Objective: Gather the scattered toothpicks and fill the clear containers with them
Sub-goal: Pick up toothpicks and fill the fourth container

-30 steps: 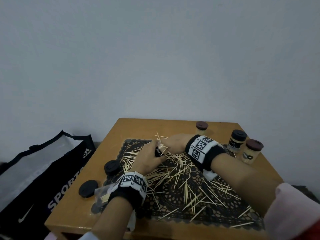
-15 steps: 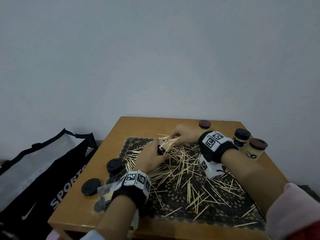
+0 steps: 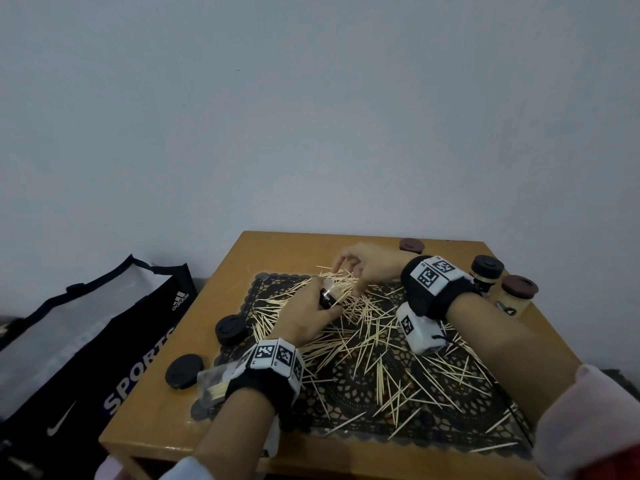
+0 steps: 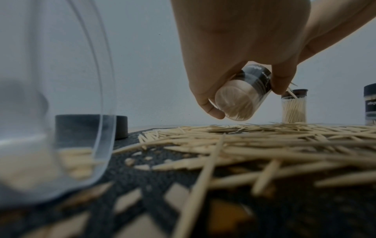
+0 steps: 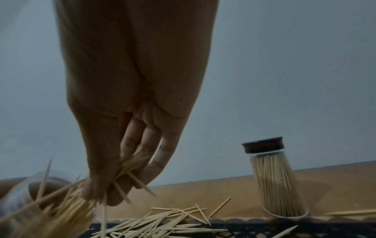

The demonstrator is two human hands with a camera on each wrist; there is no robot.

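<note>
Landmark: the black lace mat [image 3: 363,396] on the wooden counter [image 3: 156,420]; every place below is told from it.
Left hand [image 3: 304,317]: over the mat's far-left part, fingers curled round a small clear cylindrical container with a black label band [image 3: 330,294], tipped so its open mouth faces away from me, toward my right hand.
Right hand [image 3: 367,268]: above the mat's far edge, fingers pinching a loose bundle of pale wooden toothpicks [image 5: 77,207].
Key relation: the bundle's tips sit just at the container's mouth; its long axis looks roughly in line with the container's, so I judge that sliding the bundle toward my left hand feeds it in. My right hand is nearer the loose pile.
Scattered toothpicks [image 3: 398,358]: too many to count, spread across the mat, thickest at its far-left.
Filled, capped containers: three, beyond the mat's far-right corner.
Loose black lids: two, left of the mat.
Other open clear container [image 4: 50,128]: one, at the mat's near-left edge, few toothpicks inside.
</note>
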